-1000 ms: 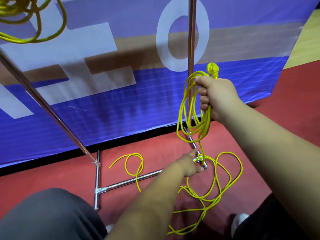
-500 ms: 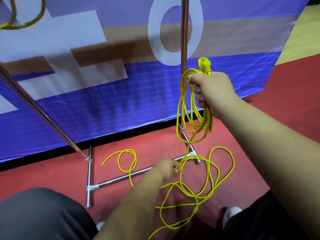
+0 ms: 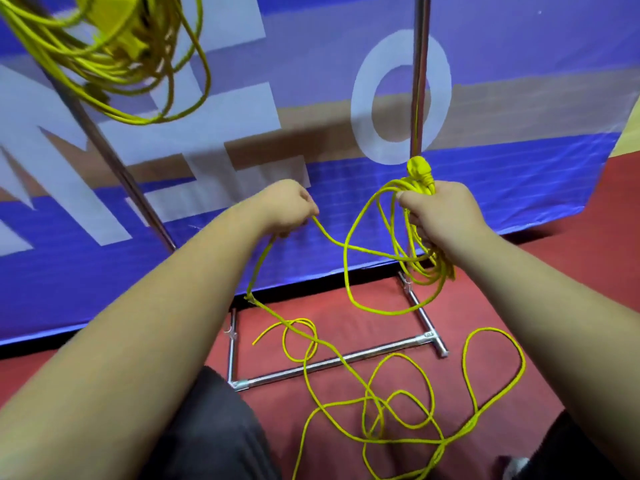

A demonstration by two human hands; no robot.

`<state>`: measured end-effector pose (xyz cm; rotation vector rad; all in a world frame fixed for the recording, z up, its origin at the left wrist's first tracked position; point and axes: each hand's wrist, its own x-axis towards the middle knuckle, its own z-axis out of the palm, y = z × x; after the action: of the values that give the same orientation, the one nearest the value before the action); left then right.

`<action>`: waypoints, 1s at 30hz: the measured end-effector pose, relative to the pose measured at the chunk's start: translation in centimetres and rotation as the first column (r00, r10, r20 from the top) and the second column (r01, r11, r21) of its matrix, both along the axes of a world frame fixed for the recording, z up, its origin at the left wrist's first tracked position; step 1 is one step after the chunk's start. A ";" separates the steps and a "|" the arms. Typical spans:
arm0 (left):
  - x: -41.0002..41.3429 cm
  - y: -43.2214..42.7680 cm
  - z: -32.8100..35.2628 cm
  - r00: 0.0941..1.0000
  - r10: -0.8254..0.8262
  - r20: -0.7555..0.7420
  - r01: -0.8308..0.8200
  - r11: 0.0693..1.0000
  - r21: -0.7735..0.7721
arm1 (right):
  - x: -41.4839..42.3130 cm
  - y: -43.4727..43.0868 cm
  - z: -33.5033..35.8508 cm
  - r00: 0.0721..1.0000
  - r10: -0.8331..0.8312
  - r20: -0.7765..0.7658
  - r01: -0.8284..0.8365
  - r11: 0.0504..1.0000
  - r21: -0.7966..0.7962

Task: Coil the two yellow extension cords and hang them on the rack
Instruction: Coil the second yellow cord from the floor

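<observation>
Two hands are at work on the second yellow extension cord (image 3: 445, 441). Nearest the person, below both hands, its slack lies in loose, overlapping loops on the red floor (image 3: 571, 289), and part of it crosses the base bar of the chrome tubular rack (image 3: 329, 363). From that slack one strand climbs to the left hand (image 3: 287, 206), whose curled fingers pinch it. The strand then sags across the gap to the right hand (image 3: 440, 216). The right hand is closed in a fist round a bundle of finished yellow loops (image 3: 424, 268), which hangs beneath it, with the yellow moulded plug (image 3: 420, 173) standing out above the knuckles.

A second ago the left hand was down at the floor, by the rack's base bar, taking hold of the cord. It has since risen level with the right hand and drawn a fresh length up with it, while the right hand kept its grip. Judged from this, one more loop is ready to be passed across and added to the bundle. Much slack remains on the floor, so several such passes are probably needed before hanging.

Beyond and above the left hand, the first coiled yellow extension cord (image 3: 114, 64) hangs by the rack's slanting pole, its support out of view. Farthest back, behind both hands, stands a blue-and-white fabric banner (image 3: 207, 237).
</observation>
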<state>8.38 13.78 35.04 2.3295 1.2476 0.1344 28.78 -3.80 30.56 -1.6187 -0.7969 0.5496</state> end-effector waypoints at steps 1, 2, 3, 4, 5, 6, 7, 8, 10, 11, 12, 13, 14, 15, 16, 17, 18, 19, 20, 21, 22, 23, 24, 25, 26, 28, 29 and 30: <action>-0.6 -0.6 1.1 0.980 0.107 0.167 -0.086 0.988 -0.131 | -0.5 0.1 -0.1 1.000 0.018 -0.003 -0.018 1.000 0.002; -1.0 -1.2 1.7 0.926 0.225 0.302 -0.139 0.949 -0.283 | -1.0 0.2 -0.2 0.999 0.042 -0.001 -0.042 0.999 0.005; -1.4 -1.8 1.8 0.852 0.348 0.391 -0.158 0.883 -0.442 | -1.5 0.3 -0.3 0.997 0.071 0.006 -0.071 0.997 0.009; -1.8 -2.3 1.3 0.780 0.459 0.425 -0.149 0.796 -0.587 | -2.0 0.4 -0.5 0.995 0.099 0.015 -0.099 0.995 0.007; -2.2 -3.0 0.6 0.717 0.551 0.427 -0.116 0.698 -0.706 | -2.4 0.5 -0.8 0.993 0.119 0.025 -0.119 0.993 0.001; -2.6 -3.4 -0.3 0.661 0.627 0.413 -0.077 0.604 -0.793 | -2.9 0.6 -1.1 0.991 0.128 0.033 -0.128 0.992 -0.009; -2.8 -3.8 -1.3 0.602 0.694 0.396 -0.040 0.521 -0.853 | -3.3 0.7 -1.3 0.991 0.132 0.037 -0.132 0.991 -0.013; -2.9 -3.8 -2.2 0.542 0.749 0.381 -0.013 0.460 -0.888 | -3.6 0.8 -1.5 0.990 0.139 0.036 -0.138 0.990 -0.011; -2.9 -3.7 -3.1 0.473 0.808 0.351 0.027 0.385 -0.922 | -4.3 1.0 -2.0 0.985 0.171 0.013 -0.171 0.985 -0.009; -2.9 -3.7 -3.1 0.504 0.796 0.336 0.040 0.367 -0.929 | -4.7 1.0 -2.1 0.982 0.189 -0.006 -0.189 0.982 -0.009; -3.0 -3.8 -2.9 0.587 0.746 0.314 0.030 0.367 -0.930 | -4.9 1.0 -2.3 0.979 0.200 -0.029 -0.200 0.980 -0.006; -3.1 -4.1 -2.8 0.703 0.652 0.284 0.000 0.399 -0.917 | -5.0 1.0 -2.5 0.977 0.203 -0.058 -0.204 0.979 -0.004; -3.3 -4.4 -2.9 0.823 0.518 0.234 -0.036 0.459 -0.888 | -5.1 1.0 -2.7 0.975 0.203 -0.089 -0.204 0.979 0.000; -3.6 -4.9 -3.1 0.909 0.385 0.162 -0.070 0.522 -0.850 | -5.1 1.1 -2.8 0.973 0.199 -0.116 -0.199 0.980 0.009; -3.7 -5.4 -3.3 0.954 0.286 0.090 -0.095 0.575 -0.813 | -5.1 1.1 -3.0 0.972 0.190 -0.137 -0.189 0.982 0.019; -3.7 -5.7 -3.7 0.969 0.241 0.052 -0.109 0.609 -0.786 | -5.0 1.1 -3.1 0.973 0.177 -0.146 -0.175 0.984 0.023; -3.6 -6.0 -3.9 0.967 0.246 0.061 -0.109 0.622 -0.776 | -4.9 1.1 -3.1 0.976 0.163 -0.145 -0.162 0.987 0.021; -3.4 -6.1 -4.1 0.954 0.282 0.103 -0.101 0.623 -0.776 | -4.8 1.1 -3.2 0.979 0.153 -0.136 -0.153 0.988 0.017; -3.2 -6.0 -4.1 0.928 0.336 0.161 -0.085 0.611 -0.787 | -4.7 1.1 -3.3 0.981 0.150 -0.123 -0.150 0.989 0.015; -2.9 -6.1 -4.0 0.893 0.395 0.214 -0.068 0.591 -0.804 | -4.7 1.0 -3.3 0.982 0.153 -0.107 -0.153 0.988 0.012; -2.6 -6.1 -3.9 0.854 0.454 0.255 -0.054 0.565 -0.823 | -4.6 0.9 -3.5 0.983 0.160 -0.093 -0.160 0.987 0.007; -2.2 -6.2 -3.9 0.813 0.508 0.284 -0.042 0.537 -0.843 | -4.6 0.8 -3.6 0.982 0.169 -0.087 -0.170 0.985 -0.002; -1.9 -6.3 -3.8 0.778 0.552 0.301 -0.030 0.511 -0.859 | -4.6 0.8 -3.8 0.978 0.185 -0.098 -0.187 0.982 -0.008; -1.5 -6.4 -3.7 0.753 0.582 0.307 -0.029 0.496 -0.868 | -4.7 0.8 -4.0 0.969 0.209 -0.131 -0.211 0.977 -0.004; -1.2 -6.4 -3.8 0.742 0.595 0.308 -0.038 0.496 -0.867 | -4.8 0.8 -4.2 0.957 0.236 -0.169 -0.239 0.971 0.001; -0.8 -6.5 -3.9 0.733 0.606 0.311 -0.076 0.527 -0.847 | -5.1 0.7 -4.6 0.932 0.284 -0.227 -0.293 0.956 -0.004; -0.6 -6.5 -3.9 0.722 0.615 0.317 -0.095 0.542 -0.835 | -5.2 0.7 -4.7 0.916 0.308 -0.258 -0.321 0.947 -0.008; -0.4 -6.4 -4.0 0.705 0.628 0.330 -0.100 0.548 -0.831 | -5.4 0.7 -4.9 0.898 0.331 -0.291 -0.349 0.937 -0.009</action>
<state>7.94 7.37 31.09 1.0760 1.1352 0.3800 23.35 -3.10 25.69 -1.4162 -0.8543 1.0440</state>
